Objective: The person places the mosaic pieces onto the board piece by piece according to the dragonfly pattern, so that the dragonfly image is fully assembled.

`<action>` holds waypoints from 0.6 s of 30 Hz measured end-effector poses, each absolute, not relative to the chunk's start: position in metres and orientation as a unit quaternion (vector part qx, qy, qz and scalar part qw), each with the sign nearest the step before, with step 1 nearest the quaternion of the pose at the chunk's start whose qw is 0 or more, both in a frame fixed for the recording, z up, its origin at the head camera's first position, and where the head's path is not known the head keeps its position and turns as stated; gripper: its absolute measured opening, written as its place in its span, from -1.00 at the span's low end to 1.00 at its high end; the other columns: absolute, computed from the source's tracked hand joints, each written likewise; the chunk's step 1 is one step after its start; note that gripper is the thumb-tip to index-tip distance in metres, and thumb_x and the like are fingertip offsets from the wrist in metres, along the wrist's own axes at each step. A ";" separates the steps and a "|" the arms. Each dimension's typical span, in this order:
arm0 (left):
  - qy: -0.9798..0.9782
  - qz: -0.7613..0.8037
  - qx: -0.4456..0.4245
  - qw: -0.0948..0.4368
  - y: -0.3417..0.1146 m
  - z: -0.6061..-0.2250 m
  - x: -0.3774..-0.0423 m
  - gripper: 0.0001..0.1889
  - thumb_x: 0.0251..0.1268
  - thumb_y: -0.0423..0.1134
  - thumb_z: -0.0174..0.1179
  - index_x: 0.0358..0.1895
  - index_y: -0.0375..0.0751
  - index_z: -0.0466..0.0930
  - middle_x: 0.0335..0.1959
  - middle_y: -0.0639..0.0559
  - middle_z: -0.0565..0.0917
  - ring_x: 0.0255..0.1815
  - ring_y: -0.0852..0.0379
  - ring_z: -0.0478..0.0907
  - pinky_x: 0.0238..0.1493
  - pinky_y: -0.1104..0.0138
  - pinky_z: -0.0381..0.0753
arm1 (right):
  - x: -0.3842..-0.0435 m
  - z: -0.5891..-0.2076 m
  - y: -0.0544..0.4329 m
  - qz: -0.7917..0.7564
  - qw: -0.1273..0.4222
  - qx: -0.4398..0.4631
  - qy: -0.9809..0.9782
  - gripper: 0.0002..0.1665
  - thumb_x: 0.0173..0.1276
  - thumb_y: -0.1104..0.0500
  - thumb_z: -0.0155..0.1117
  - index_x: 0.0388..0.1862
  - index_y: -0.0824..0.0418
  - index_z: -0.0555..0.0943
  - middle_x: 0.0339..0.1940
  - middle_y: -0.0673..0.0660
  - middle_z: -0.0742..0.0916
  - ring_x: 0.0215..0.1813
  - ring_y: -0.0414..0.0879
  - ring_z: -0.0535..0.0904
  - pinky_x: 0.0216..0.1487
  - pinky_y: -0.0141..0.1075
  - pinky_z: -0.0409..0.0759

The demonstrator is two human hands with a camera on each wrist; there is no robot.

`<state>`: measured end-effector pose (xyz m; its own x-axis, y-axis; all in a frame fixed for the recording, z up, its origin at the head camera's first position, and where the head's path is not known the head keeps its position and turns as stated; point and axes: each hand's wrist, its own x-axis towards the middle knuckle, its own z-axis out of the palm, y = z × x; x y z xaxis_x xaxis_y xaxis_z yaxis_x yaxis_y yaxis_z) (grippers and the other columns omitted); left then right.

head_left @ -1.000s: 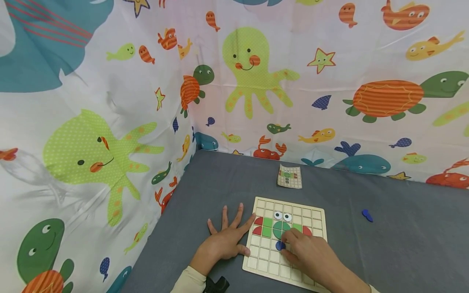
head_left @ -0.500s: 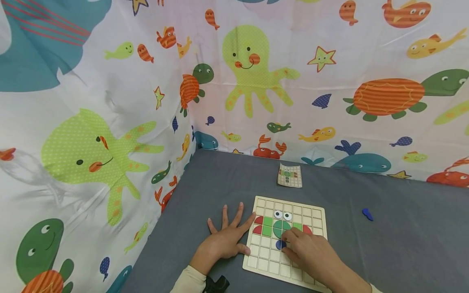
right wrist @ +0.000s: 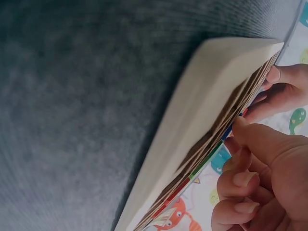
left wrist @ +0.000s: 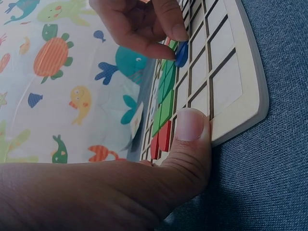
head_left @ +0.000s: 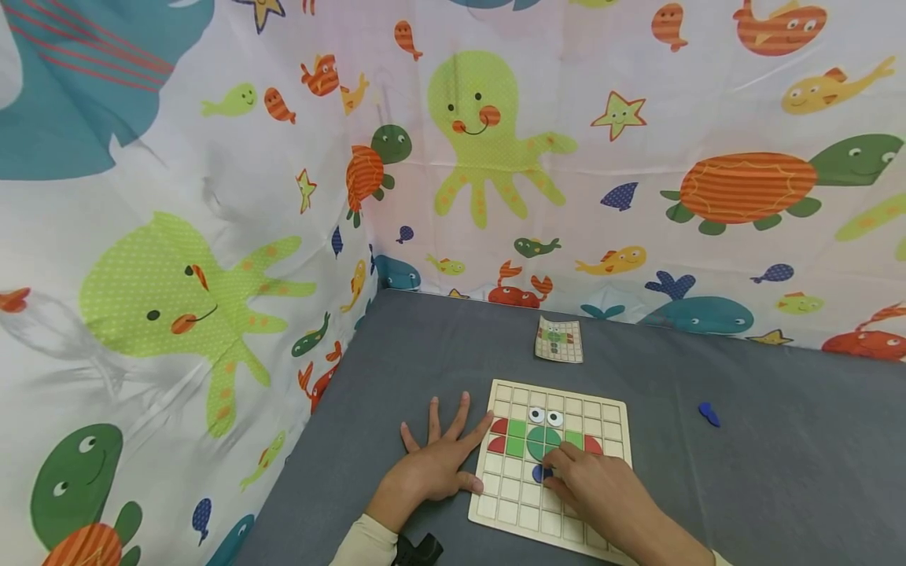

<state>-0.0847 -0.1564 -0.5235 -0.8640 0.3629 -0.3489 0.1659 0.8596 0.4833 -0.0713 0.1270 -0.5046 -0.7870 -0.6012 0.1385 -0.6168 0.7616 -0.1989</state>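
A wooden grid board [head_left: 508, 511] lies on the grey cloth. It bears a pair of round eye tiles [head_left: 546, 416], a green circle [head_left: 536, 444] of quarter tiles, green squares [head_left: 516, 439] and red rounded tiles [head_left: 498, 446]. My right hand [head_left: 598, 487] pinches a small blue tile [left wrist: 181, 54] between thumb and index finger, just below the green circle; the hand hides some of the board. With fingers spread, my left hand [head_left: 433, 468] rests at the board's left side, its thumb [left wrist: 190, 127] on the border.
Behind the board lies a pattern card [head_left: 559, 340] with a similar figure. A loose blue piece [head_left: 709, 414] lies to the right on the grey cloth [head_left: 793, 472]. Printed sea-animal curtains [head_left: 552, 189] stand at the back and left. Something black [head_left: 418, 550] sits beside the left wrist.
Both hands stay almost where they were. The right fingers shift only very slightly at the blue tile; the board and the card have not moved.
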 end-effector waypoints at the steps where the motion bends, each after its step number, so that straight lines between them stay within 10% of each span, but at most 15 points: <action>1: 0.939 0.225 0.141 0.218 -0.157 -0.524 -0.085 0.17 0.17 0.16 0.45 0.71 0.63 -0.22 0.77 0.14 -0.49 0.67 -0.41 -0.72 0.19 -0.73 -0.60 | -0.072 -0.505 0.127 0.119 0.035 0.325 -0.937 -0.74 0.25 0.00 0.65 -0.17 0.01 0.76 -0.26 -0.14 0.72 -0.49 -0.41 0.50 -0.56 -0.43 0.49; 18: 0.937 0.236 0.141 0.214 -0.156 -0.520 -0.082 0.14 0.18 0.14 0.44 0.71 0.62 -0.18 0.78 0.11 -0.45 0.67 -0.42 -0.70 0.20 -0.72 -0.61 | -0.074 -0.503 0.128 0.140 0.010 0.314 -0.939 -0.69 0.25 -0.04 0.63 -0.04 -0.14 0.78 -0.29 -0.22 0.67 -0.55 -0.42 0.39 -0.60 -0.42 0.40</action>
<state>-0.0820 -0.1563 -0.5204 -0.8683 0.3656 -0.3352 0.1630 0.8486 0.5034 -0.0740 0.1276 -0.5030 -0.8022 -0.5873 0.1074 -0.5930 0.7630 -0.2571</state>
